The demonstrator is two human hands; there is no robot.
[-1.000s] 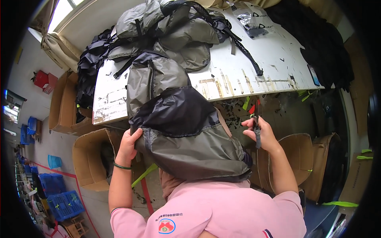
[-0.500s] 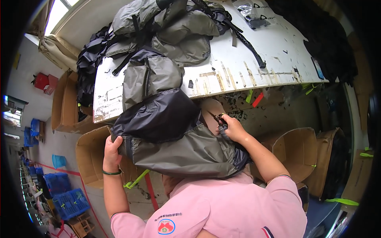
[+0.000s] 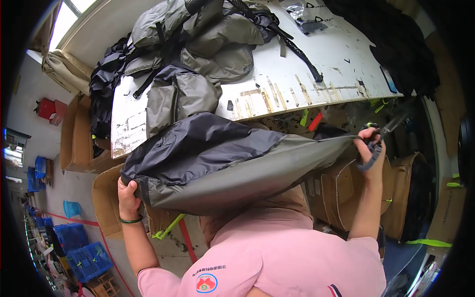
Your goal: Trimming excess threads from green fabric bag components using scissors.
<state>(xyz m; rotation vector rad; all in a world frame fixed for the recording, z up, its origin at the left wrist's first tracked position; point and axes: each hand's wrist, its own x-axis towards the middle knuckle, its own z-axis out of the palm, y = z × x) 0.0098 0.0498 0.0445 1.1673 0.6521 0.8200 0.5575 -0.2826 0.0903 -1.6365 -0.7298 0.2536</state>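
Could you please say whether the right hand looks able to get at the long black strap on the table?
Probably not without letting go: the right hand holds scissors and, apparently, the grey-green fabric, though the black strap has its free end uncovered.

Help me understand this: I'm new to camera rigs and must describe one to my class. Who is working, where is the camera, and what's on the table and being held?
There is no machine: each grip is a person's bare hand. The view looks down from a wide fisheye camera on the person's head, so straight edges bend.

The left grip holds one end of a grey-and-black fabric piece. The right grip holds a dark scissors-like tool; the fabric's other end reaches that hand, apparently pinched there.

On the white table lie a pile of grey and black fabric, a clear packet and a black heap on the right.
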